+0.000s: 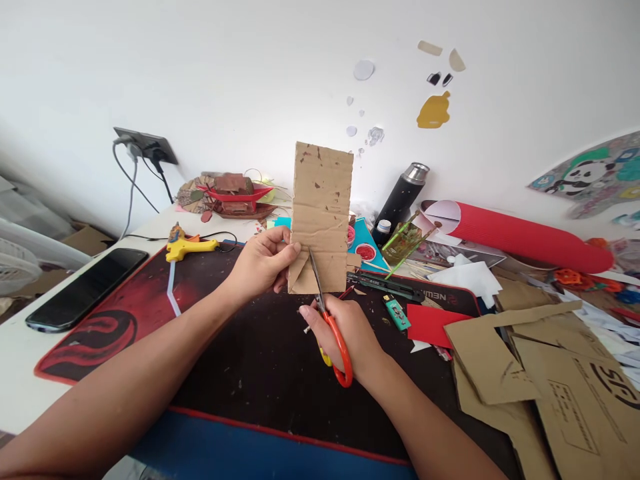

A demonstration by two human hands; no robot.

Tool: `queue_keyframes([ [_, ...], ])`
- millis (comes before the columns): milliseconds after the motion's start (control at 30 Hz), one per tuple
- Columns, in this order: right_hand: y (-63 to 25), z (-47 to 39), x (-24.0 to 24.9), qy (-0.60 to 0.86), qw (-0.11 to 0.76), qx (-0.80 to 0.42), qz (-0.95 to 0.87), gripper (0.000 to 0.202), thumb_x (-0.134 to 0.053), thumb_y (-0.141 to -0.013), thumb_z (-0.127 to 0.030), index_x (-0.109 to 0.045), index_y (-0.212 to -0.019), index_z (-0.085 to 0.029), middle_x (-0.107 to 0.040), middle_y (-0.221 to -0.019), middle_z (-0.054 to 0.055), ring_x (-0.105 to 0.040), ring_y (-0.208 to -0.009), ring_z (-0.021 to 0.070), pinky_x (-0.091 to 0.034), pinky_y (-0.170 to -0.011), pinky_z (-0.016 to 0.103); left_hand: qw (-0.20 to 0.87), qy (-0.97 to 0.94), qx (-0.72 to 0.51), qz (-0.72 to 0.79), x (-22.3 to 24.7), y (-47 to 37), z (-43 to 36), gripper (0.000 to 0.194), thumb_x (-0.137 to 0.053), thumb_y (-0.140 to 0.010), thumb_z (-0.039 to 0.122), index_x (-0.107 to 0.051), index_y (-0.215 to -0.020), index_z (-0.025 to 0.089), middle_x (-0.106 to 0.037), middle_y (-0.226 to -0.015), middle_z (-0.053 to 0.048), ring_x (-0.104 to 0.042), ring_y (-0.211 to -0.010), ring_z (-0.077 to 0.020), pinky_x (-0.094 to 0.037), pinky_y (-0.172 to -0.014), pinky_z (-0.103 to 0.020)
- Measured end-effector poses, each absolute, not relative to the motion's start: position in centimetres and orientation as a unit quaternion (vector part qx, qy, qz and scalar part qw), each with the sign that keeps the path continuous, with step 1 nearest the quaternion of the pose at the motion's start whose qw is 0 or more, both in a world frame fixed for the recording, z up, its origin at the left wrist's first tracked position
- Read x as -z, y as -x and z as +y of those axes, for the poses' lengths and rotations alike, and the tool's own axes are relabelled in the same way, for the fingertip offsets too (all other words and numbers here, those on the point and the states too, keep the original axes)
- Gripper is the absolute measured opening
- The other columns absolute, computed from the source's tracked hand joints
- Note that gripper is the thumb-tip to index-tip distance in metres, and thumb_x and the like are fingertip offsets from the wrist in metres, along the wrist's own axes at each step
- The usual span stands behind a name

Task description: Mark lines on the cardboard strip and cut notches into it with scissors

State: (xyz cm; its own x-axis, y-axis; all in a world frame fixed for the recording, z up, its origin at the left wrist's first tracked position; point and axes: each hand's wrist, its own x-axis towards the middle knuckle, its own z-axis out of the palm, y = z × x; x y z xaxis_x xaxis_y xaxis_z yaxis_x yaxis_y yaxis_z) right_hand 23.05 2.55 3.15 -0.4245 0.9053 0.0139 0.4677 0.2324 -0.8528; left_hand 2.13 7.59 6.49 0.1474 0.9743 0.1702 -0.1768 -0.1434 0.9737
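A tall rectangular piece of cardboard (321, 193) stands upright over the desk mat, its face marked with dark torn spots and creases. My left hand (267, 260) pinches its lower left edge between thumb and fingers. Scissors (340, 347) with red and yellow handles are held in my right hand (350, 333) below the cardboard. Their blades point up and overlap its lower part, close to my left thumb. A cut or fold line slants across the lower left corner of the cardboard; I cannot tell which.
A yellow glue gun (190, 247) and a black phone (85, 290) lie at left. At right are cardboard scraps (493, 360), red paper (433, 325) and a red roll (530, 237). A black flask (404, 193) and a model boat (233, 193) stand near the wall.
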Motion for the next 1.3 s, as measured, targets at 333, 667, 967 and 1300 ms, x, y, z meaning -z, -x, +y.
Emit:
queue_keyframes([
  [333, -22.88, 2.69, -3.26, 0.464, 0.283, -0.342, -0.767, 0.041, -0.058, -0.106, -0.048, -0.050, -0.073, -0.026, -0.062, -0.058, 0.000, -0.058, -0.050, 0.0167, -0.038, -0.055, 0.028, 0.540, -0.532, -0.539, 0.368, -6.36, -2.09, 7.71, 0.052, -0.094, -0.084, 0.057, -0.053, -0.081, 0.024, -0.059, -0.045, 0.010, -0.047, -0.023, -0.0098, -0.031, -0.024, -0.015],
  [667, -22.77, 2.60, -3.13, 0.472, 0.284, -0.332, -0.766, 0.040, -0.056, -0.105, -0.045, -0.045, -0.071, -0.027, -0.056, -0.056, -0.001, -0.052, -0.048, 0.0157, -0.035, -0.053, 0.028, 0.539, -0.531, -0.540, 0.370, -6.33, -2.18, 7.67, 0.052, -0.093, -0.084, 0.055, -0.052, -0.083, 0.024, -0.060, -0.047, 0.010, -0.048, -0.023, -0.0097, -0.031, -0.024, -0.015],
  [967, -22.52, 2.43, -2.92, 0.481, 0.290, -0.313, -0.766, 0.035, -0.053, -0.105, -0.040, -0.052, -0.074, -0.026, -0.059, -0.058, 0.000, -0.054, -0.050, 0.0165, -0.037, -0.054, 0.028, 0.544, -0.522, -0.543, 0.369, -6.42, -2.18, 7.66, 0.052, -0.094, -0.083, 0.055, -0.052, -0.083, 0.024, -0.060, -0.046, 0.011, -0.048, -0.023, -0.0102, -0.031, -0.024, -0.015],
  [1300, -22.39, 2.38, -2.74, 0.481, 0.295, -0.304, -0.768, 0.032, -0.052, -0.106, -0.037, -0.053, -0.076, -0.025, -0.060, -0.060, 0.001, -0.055, -0.051, 0.0168, -0.037, -0.056, 0.028, 0.555, -0.496, -0.560, 0.363, -6.01, -2.38, 7.79, 0.054, -0.097, -0.080, 0.056, -0.053, -0.082, 0.024, -0.059, -0.047, 0.011, -0.046, -0.022, -0.0096, -0.031, -0.022, -0.015],
])
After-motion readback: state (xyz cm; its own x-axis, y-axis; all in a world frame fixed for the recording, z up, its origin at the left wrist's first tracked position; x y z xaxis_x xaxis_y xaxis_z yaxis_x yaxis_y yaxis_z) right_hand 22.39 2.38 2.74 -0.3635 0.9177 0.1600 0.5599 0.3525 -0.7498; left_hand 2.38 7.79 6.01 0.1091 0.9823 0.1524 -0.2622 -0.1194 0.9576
